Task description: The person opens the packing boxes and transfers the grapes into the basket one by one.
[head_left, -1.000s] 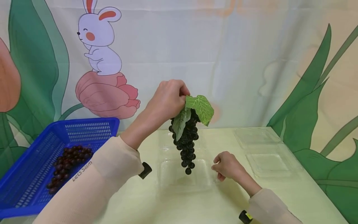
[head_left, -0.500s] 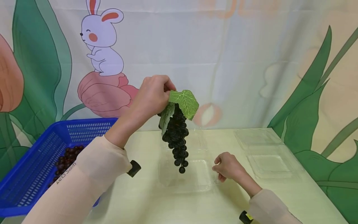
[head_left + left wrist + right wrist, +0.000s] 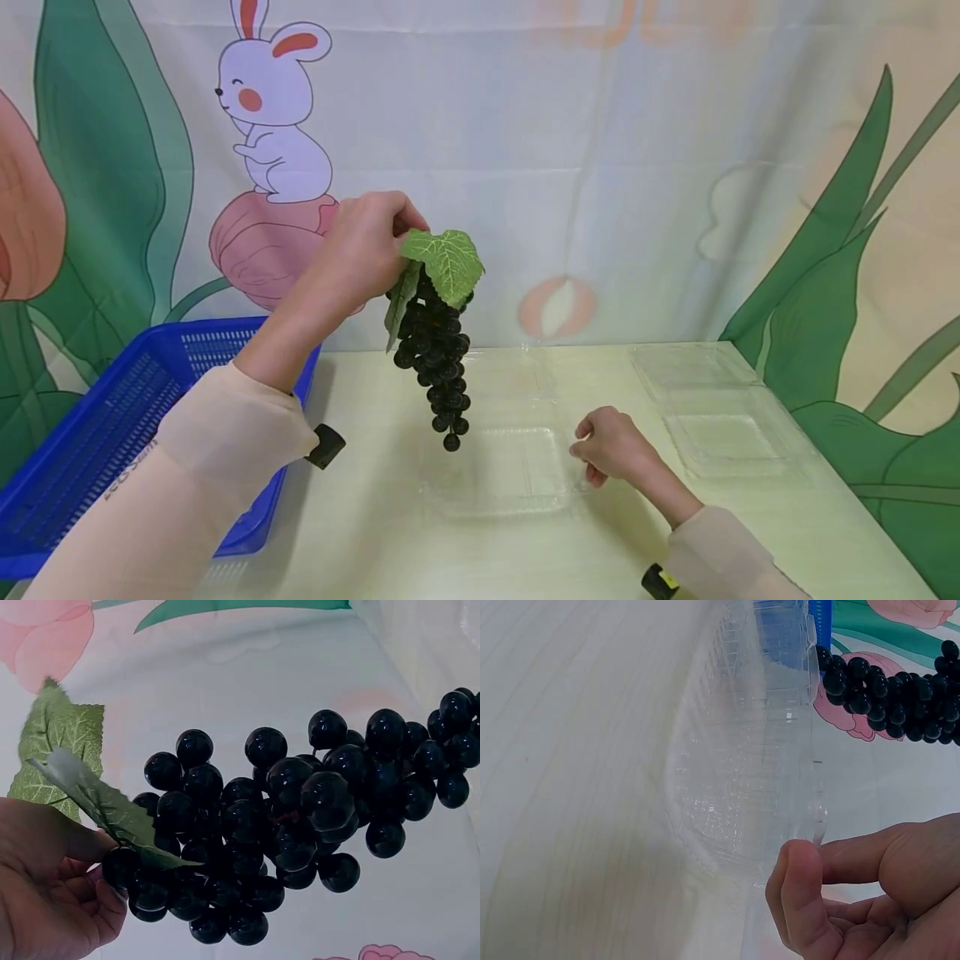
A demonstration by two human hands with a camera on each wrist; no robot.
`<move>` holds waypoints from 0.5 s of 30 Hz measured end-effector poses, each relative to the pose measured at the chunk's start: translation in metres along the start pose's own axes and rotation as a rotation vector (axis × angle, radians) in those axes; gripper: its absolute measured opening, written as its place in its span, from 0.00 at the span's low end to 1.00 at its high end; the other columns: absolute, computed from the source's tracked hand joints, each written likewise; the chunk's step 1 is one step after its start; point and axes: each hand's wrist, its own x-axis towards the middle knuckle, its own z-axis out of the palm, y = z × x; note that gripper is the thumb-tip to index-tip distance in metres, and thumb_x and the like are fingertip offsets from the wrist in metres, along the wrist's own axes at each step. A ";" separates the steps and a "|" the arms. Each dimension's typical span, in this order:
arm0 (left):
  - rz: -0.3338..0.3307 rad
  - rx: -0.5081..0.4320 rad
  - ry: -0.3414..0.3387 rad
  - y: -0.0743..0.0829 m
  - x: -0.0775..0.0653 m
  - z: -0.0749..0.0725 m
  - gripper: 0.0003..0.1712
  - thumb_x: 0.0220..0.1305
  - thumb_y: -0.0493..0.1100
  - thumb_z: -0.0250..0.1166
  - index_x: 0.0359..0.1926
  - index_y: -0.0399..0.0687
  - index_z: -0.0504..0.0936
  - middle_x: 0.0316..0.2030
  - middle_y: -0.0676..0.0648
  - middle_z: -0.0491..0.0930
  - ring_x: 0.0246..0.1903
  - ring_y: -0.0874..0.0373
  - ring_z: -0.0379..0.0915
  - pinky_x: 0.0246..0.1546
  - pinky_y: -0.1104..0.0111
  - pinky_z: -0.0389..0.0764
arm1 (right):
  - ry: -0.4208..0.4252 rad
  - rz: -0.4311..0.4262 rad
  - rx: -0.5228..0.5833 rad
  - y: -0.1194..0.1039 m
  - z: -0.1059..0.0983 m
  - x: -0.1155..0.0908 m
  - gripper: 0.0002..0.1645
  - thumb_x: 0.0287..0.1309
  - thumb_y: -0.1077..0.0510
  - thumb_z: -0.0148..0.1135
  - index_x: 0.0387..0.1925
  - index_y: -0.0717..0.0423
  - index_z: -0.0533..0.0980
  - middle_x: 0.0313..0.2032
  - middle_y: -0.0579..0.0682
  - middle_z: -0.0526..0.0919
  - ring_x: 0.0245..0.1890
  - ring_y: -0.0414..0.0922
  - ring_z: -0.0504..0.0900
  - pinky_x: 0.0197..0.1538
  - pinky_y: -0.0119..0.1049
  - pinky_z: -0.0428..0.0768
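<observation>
My left hand [image 3: 367, 242] pinches a bunch of black grapes [image 3: 435, 350] at its top, beside two green leaves [image 3: 450, 262]. The bunch hangs upright above the table, its lowest grape over the left part of a clear plastic clamshell box [image 3: 517, 471]. In the left wrist view, thumb and fingers close on the leafy end of the bunch [image 3: 285, 825]. My right hand [image 3: 611, 446] is at the box's right side. Seen from the right wrist, its thumb and finger pinch the clear box's rim [image 3: 814, 817].
A blue perforated basket [image 3: 97, 417] stands at the left, partly behind my left forearm. Another clear plastic box [image 3: 727, 442] lies at the right of the pale table [image 3: 360, 533]. A printed cloth [image 3: 465, 100] hangs behind the table.
My left hand has moved left and slightly up with the black grapes, from over the box toward the basket. The forearm now covers the reddish grapes in the basket. The right hand stays put.
</observation>
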 end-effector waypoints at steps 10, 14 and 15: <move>-0.053 -0.012 -0.007 -0.012 -0.004 -0.016 0.21 0.62 0.22 0.50 0.53 0.31 0.79 0.47 0.35 0.80 0.45 0.44 0.72 0.49 0.54 0.75 | -0.001 0.002 -0.007 -0.001 0.000 -0.001 0.08 0.63 0.70 0.67 0.41 0.72 0.78 0.16 0.54 0.80 0.12 0.44 0.80 0.23 0.39 0.85; -0.055 -0.004 0.021 -0.017 -0.005 -0.022 0.18 0.63 0.23 0.54 0.52 0.31 0.80 0.47 0.34 0.82 0.45 0.42 0.75 0.50 0.52 0.77 | -0.004 0.004 -0.008 -0.002 0.000 -0.001 0.09 0.63 0.70 0.67 0.43 0.73 0.79 0.16 0.54 0.80 0.12 0.44 0.80 0.24 0.40 0.85; -0.055 -0.002 0.026 -0.019 -0.006 -0.024 0.18 0.63 0.24 0.55 0.52 0.31 0.80 0.47 0.34 0.82 0.46 0.42 0.76 0.50 0.52 0.77 | -0.005 0.003 -0.009 -0.002 0.000 -0.001 0.10 0.63 0.70 0.67 0.43 0.74 0.79 0.16 0.54 0.80 0.12 0.44 0.80 0.24 0.40 0.85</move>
